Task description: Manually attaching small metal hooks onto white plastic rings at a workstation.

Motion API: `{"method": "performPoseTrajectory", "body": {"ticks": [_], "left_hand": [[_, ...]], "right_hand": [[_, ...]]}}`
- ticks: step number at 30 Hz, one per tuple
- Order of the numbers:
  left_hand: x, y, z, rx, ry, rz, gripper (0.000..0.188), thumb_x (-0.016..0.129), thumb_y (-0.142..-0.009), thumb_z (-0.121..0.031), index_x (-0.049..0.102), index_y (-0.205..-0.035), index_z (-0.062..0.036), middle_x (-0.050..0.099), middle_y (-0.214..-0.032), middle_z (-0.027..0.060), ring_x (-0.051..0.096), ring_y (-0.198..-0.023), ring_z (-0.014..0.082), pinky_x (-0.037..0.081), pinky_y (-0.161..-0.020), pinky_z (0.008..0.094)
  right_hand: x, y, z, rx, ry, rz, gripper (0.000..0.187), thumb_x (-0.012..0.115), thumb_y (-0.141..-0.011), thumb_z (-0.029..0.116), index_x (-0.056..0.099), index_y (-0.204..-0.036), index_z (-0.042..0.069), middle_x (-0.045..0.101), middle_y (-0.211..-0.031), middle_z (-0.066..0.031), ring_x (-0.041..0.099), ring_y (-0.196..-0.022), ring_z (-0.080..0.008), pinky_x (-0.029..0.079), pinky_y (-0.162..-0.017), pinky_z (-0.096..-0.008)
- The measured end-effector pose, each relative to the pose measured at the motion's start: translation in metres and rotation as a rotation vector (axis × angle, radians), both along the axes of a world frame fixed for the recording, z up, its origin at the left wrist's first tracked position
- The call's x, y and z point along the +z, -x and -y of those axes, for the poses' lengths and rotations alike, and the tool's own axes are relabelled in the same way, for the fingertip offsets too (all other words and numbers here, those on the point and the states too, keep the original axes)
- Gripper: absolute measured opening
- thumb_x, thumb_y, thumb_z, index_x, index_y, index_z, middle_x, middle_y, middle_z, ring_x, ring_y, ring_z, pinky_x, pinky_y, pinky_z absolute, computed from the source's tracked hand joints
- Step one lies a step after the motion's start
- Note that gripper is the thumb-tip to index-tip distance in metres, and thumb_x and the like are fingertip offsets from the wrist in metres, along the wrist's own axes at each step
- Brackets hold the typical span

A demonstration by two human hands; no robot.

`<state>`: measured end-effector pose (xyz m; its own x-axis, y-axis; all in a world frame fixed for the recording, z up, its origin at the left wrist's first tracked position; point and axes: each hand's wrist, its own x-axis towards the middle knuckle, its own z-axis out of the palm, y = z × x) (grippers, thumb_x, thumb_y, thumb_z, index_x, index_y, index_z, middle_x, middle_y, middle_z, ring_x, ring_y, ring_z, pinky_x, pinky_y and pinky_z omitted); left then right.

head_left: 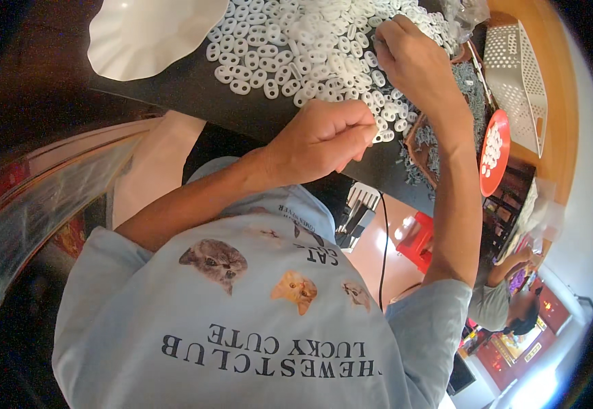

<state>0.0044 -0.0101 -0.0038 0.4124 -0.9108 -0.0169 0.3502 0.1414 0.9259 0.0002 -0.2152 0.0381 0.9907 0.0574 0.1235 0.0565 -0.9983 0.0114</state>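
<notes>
A wide heap of small white oval plastic pieces (262,51), each with two holes, is spread over the dark table (174,102). At the heap's near edge, my left hand (327,136) is closed, thumb pressed against curled fingers; what it may hold is hidden. A few loose white pieces lie just beside its fingertips. Farther off and to the right, my right hand (412,61) reaches down to the heap with bent fingers drawn together. Its fingertips meet the white pieces, and I cannot make out what lies between them.
A white scalloped bowl (139,44) stands at the far left. Right of the heap are grey scraps (475,102) by a brown tray edge (419,146), a red plate (503,150) of white pieces and a white perforated basket (514,75). Another person (497,303) is at the right.
</notes>
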Motion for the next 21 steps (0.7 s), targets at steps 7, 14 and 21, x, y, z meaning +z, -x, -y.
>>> {"method": "performPoseTrajectory", "body": {"ticks": [7,14,21], "left_hand": [[0.000,0.000,-0.001,-0.008,-0.003,0.006,0.017,0.052,-0.091,-0.014,0.054,-0.079,-0.0028,0.055,-0.062,0.0007,0.047,-0.048,0.0036,0.037,-0.043,0.0215],[0.006,-0.001,-0.004,-0.015,-0.041,-0.003,0.019,0.049,-0.094,-0.017,0.054,-0.083,-0.0032,0.055,-0.065,0.0009,0.048,-0.050,0.0048,0.037,-0.044,0.0212],[0.009,-0.003,-0.003,-0.012,-0.009,-0.097,0.016,0.050,-0.094,-0.016,0.055,-0.086,-0.0024,0.055,-0.067,0.0016,0.049,-0.052,0.0059,0.038,-0.047,0.0209]], "right_hand": [[-0.006,0.000,0.000,-0.023,-0.028,0.016,0.010,0.056,-0.082,0.008,0.056,-0.091,0.004,0.059,-0.091,-0.0145,0.060,-0.081,-0.0365,0.048,-0.068,-0.0430],[0.006,0.013,-0.002,-0.065,-0.329,0.076,0.012,0.058,-0.087,0.013,0.058,-0.092,0.002,0.057,-0.076,-0.0075,0.055,-0.068,-0.0204,0.044,-0.061,-0.0315],[0.024,0.067,-0.030,-0.345,-0.995,-0.159,0.016,0.057,-0.092,0.016,0.057,-0.089,0.000,0.046,-0.070,0.0070,0.037,-0.063,-0.0010,0.029,-0.053,-0.0195]]}}
